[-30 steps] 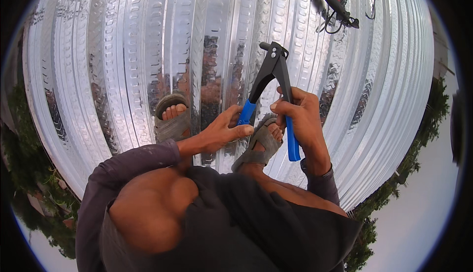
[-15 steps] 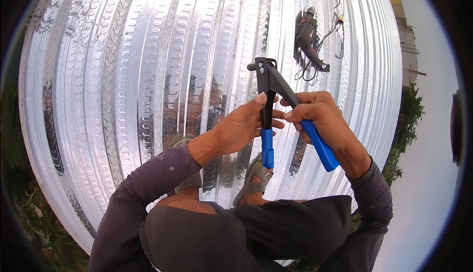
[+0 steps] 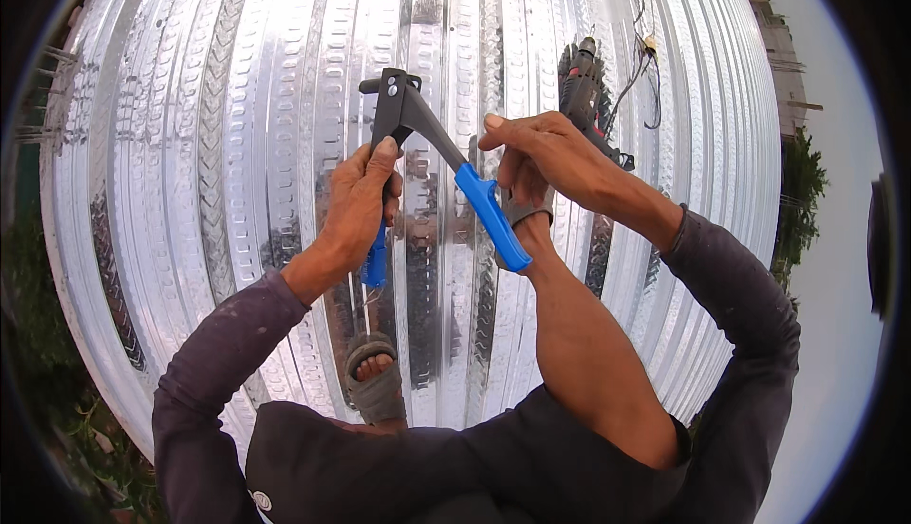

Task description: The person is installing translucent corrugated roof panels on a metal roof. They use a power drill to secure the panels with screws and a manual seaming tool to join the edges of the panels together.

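Observation:
A hand riveter [image 3: 390, 97] with a black metal head and two blue-sleeved handles is held up in front of me, its handles spread apart. My left hand [image 3: 356, 201] is closed around the left handle just below the head, thumb along the near side. The other handle [image 3: 492, 215] slants down to the right, with no hand on it. My right hand [image 3: 555, 159] hovers just right of that handle, apart from the tool. One finger stretches to the left while others hang loosely downward. No object shows in it.
Ribbed, shiny metal decking sheets [image 3: 256, 125] spread beneath me. A dark power drill [image 3: 584, 87] lies beyond my right hand, partly hidden by it, with its cable [image 3: 634, 78] beside it. My sandalled feet [image 3: 377, 382] stand on the ribs. Greenery [image 3: 805, 182] lies past the right edge.
My right hand has let go of the riveter's right handle and moved up and away. My left hand has carried the riveter left. My legs have shifted, the right one now stretching forward.

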Tool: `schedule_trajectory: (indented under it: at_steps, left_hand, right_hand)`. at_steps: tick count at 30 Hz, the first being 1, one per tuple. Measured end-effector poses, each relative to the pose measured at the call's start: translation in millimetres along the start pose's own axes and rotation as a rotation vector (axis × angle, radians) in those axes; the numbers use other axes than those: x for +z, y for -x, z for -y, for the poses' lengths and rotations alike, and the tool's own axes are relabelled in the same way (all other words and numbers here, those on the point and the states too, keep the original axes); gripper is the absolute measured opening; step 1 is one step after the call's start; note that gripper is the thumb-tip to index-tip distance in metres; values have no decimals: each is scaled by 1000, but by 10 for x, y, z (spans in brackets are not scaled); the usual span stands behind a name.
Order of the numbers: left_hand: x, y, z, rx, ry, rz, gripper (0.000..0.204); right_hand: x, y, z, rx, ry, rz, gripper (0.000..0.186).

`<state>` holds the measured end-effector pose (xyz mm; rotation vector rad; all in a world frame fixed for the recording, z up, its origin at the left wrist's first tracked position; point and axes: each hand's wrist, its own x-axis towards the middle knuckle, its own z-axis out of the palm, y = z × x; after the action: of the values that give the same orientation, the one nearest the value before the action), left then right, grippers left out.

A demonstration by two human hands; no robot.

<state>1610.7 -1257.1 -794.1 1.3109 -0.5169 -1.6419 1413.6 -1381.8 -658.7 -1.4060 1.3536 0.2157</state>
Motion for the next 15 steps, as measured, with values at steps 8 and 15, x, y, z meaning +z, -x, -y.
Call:
schedule_trajectory:
  at_steps: [8, 15]
  left_hand:
    - [-567, -242, -986, 76, -512, -227, 39]
    - [-630, -356, -1720, 158, -586, -582, 39]
  right_hand:
    - [-1494, -981, -1997, 7, 654, -431, 48]
    - [-1778, -950, -3260, 153, 656, -604, 85]
